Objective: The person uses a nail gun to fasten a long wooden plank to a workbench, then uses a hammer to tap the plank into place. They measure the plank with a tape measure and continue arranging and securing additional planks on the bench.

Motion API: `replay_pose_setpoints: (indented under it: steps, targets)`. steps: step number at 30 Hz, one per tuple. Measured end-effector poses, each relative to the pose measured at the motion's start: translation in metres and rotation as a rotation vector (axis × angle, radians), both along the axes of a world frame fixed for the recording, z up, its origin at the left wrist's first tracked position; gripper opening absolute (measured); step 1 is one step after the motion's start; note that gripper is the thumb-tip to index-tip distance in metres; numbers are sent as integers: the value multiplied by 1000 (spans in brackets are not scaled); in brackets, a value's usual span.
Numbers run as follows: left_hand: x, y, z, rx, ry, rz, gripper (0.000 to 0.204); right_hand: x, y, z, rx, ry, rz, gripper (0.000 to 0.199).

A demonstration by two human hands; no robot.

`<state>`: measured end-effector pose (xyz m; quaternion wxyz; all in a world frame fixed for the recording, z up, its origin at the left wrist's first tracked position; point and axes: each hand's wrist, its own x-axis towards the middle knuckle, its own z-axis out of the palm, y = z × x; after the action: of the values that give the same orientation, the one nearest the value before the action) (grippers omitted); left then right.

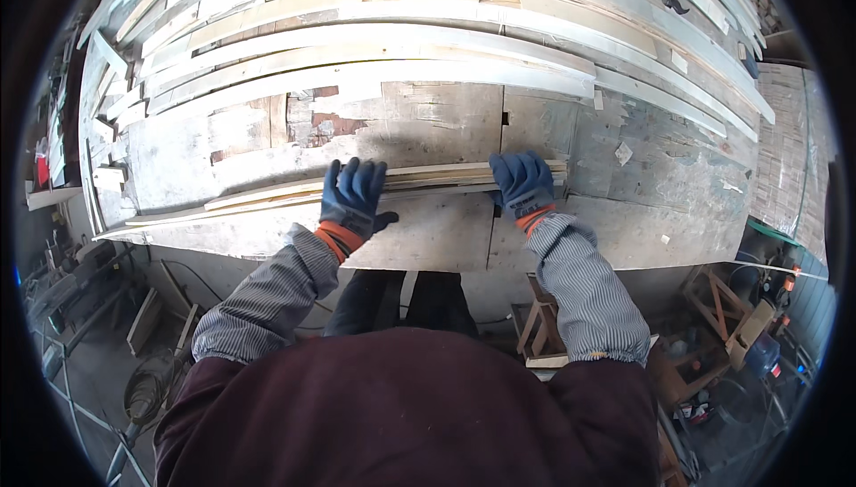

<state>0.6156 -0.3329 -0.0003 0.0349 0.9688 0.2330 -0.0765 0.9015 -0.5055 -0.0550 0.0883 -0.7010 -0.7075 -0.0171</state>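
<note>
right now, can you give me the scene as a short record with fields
left grip: blue-gloved hand, fingers across the thin wood strips, thumb out on the near side
right grip: blue-gloved hand, fingers across the same strips, near their right end
closure: how tightly either is closed cannot be told
strips: bundled lengthwise along the worktable's near side, some reaching well left of the left grip
far side: more long boards, lying roughly side by side
floor left: coiled line
sleeves: grey, striped
</note>
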Motion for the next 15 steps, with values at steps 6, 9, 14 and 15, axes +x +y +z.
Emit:
replay_pose_setpoints:
  steps: [6, 9, 14, 15]
  targets:
    - [54, -11, -36, -197, 8, -5, 59, 3, 5, -9, 64, -105, 22, 58]
    - [60, -4, -27, -222, 125, -23, 57, 3, 6, -1, -132, -18, 7, 52]
    - [49, -9, -34, -213, 123, -42, 55, 6, 5, -1, -262, -12, 85, 51]
    - [47, -12, -38, -214, 119, -34, 55, 6, 3, 3, -267, 36, 82, 50]
